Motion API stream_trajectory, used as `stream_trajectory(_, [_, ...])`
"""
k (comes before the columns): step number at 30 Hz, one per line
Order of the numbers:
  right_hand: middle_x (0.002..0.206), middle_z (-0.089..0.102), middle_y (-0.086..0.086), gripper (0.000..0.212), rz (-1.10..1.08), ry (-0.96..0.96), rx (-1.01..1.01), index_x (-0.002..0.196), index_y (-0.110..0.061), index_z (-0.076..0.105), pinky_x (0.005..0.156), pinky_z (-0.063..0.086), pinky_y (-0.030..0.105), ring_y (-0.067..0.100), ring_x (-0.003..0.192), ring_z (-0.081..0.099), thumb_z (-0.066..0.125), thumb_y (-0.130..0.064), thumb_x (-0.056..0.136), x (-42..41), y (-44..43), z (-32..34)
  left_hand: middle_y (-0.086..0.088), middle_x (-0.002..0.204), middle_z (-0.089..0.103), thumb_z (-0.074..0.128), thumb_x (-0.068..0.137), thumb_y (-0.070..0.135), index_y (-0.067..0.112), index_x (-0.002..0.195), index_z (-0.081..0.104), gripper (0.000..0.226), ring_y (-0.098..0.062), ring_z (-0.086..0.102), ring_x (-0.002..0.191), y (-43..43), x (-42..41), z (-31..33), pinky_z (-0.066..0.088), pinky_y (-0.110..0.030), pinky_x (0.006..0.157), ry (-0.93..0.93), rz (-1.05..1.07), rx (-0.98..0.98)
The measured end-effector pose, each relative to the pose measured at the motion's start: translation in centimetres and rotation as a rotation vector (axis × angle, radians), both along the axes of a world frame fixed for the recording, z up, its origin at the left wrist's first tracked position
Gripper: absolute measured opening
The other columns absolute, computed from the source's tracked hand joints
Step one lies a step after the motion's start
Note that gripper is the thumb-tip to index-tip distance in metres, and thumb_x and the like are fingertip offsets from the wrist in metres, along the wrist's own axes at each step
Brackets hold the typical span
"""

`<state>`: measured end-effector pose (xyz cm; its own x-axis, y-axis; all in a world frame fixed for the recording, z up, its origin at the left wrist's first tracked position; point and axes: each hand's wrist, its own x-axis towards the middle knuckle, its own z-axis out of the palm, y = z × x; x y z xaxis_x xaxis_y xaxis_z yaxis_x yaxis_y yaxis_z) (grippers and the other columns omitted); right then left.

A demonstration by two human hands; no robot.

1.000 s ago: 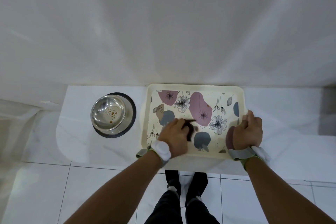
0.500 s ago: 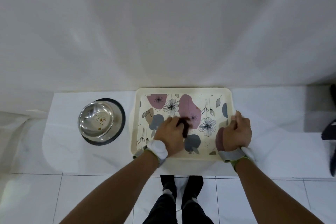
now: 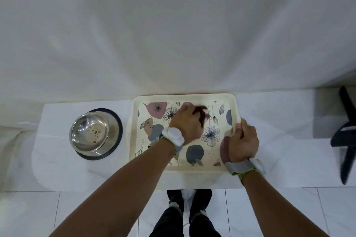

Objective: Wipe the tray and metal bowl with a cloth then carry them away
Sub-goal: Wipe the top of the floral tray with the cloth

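Observation:
A cream tray (image 3: pixel 229 96) with a flower print lies on a white ledge against the wall. My left hand (image 3: pixel 187 124) presses a small dark brown cloth (image 3: pixel 202 114) on the tray's far middle; the cloth is blurred and mostly hidden under my fingers. My right hand (image 3: pixel 241 140) grips the tray's right rim. Left of the tray stands a metal bowl (image 3: pixel 89 133) with a black rubber base, with brownish spots inside it.
The white ledge (image 3: pixel 57 150) is narrow, with a white wall (image 3: pixel 173 34) behind it. Tiled floor (image 3: pixel 269 213) and my feet (image 3: pixel 188 204) lie below its front edge. A black object (image 3: pixel 346 136) stands at the far right.
My left hand has slid the cloth from the tray's near middle toward its far edge. My right hand has stayed on the right rim. The camera view has shifted.

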<state>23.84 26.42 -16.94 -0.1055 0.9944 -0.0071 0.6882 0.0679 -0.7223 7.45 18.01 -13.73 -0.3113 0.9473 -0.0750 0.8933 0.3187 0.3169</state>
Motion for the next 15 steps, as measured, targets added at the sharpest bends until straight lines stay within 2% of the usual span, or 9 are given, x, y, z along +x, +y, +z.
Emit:
stream_trajectory(2, [0.096, 0.066, 0.015, 0.034, -0.005, 0.023, -0.006, 0.113, -0.012, 0.066, 0.069, 0.037, 0.024, 0.033, 0.086, 0.062, 0.044, -0.024, 0.09, 0.0, 0.0, 0.0, -0.01, 0.109, 0.059, 0.049, 0.074, 0.021, 0.012, 0.106, 0.064, 0.036, -0.03, 0.048, 0.089, 1.9, -0.3, -0.3, 0.049, -0.041, 0.078, 0.078, 0.104, -0.08])
stream_trajectory(4, [0.096, 0.066, 0.013, 0.035, -0.017, 0.029, -0.019, 0.112, -0.014, 0.067, 0.07, 0.036, 0.022, 0.032, 0.087, 0.062, 0.044, -0.026, 0.089, 0.0, 0.1, -0.1, -0.014, 0.1, 0.059, 0.06, 0.062, 0.008, 0.006, 0.102, 0.065, 0.041, -0.033, 0.05, 0.083, 3.0, 1.4, -0.6, 0.049, -0.042, 0.072, 0.047, 0.086, -0.063])
stream_trajectory(6, [0.094, 0.067, 0.013, 0.036, -0.033, 0.053, -0.032, 0.11, -0.015, 0.069, 0.07, 0.036, 0.023, 0.031, 0.087, 0.062, 0.043, -0.026, 0.088, 0.0, 0.2, -0.1, -0.016, 0.092, 0.06, 0.063, 0.058, 0.004, 0.001, 0.099, 0.067, 0.041, -0.035, 0.053, 0.078, 2.1, 4.2, -0.5, 0.049, -0.04, 0.067, -0.004, -0.054, -0.005])
stream_trajectory(9, [0.096, 0.068, 0.012, 0.036, -0.079, 0.106, -0.067, 0.109, -0.016, 0.07, 0.072, 0.036, 0.022, 0.029, 0.089, 0.062, 0.044, -0.027, 0.087, -0.1, 0.3, 0.1, -0.01, 0.09, 0.063, 0.046, 0.074, 0.017, 0.006, 0.095, 0.067, 0.032, -0.03, 0.051, 0.085, -2.2, 6.3, -0.5, 0.041, -0.037, 0.077, -0.019, -0.381, 0.004])
stream_trajectory(10, [0.097, 0.069, 0.011, 0.036, -0.089, 0.118, -0.078, 0.109, -0.016, 0.07, 0.072, 0.036, 0.021, 0.028, 0.09, 0.063, 0.044, -0.027, 0.088, -0.1, 0.3, 0.1, -0.008, 0.09, 0.064, 0.046, 0.075, 0.017, 0.008, 0.093, 0.067, 0.029, -0.03, 0.052, 0.087, -3.8, 5.9, -0.4, 0.042, -0.037, 0.078, -0.036, -0.441, -0.006])
stream_trajectory(12, [0.099, 0.069, 0.01, 0.035, -0.074, 0.134, -0.099, 0.11, -0.017, 0.07, 0.075, 0.038, 0.022, 0.028, 0.091, 0.063, 0.044, -0.027, 0.089, 0.1, 0.3, 0.1, -0.008, 0.093, 0.065, 0.051, 0.074, 0.017, 0.01, 0.092, 0.07, 0.027, -0.029, 0.055, 0.086, -6.1, 4.0, -0.4, 0.048, -0.034, 0.075, -0.024, -0.409, 0.054])
stream_trajectory(15, [0.1, 0.069, 0.01, 0.033, -0.065, 0.136, -0.114, 0.11, -0.016, 0.069, 0.077, 0.04, 0.024, 0.028, 0.092, 0.063, 0.045, -0.027, 0.09, 0.4, 0.3, -0.1, -0.014, 0.091, 0.064, 0.058, 0.071, 0.015, 0.006, 0.094, 0.07, 0.028, -0.033, 0.058, 0.08, -4.8, 1.0, -0.6, 0.055, -0.039, 0.064, 0.029, -0.154, 0.061])
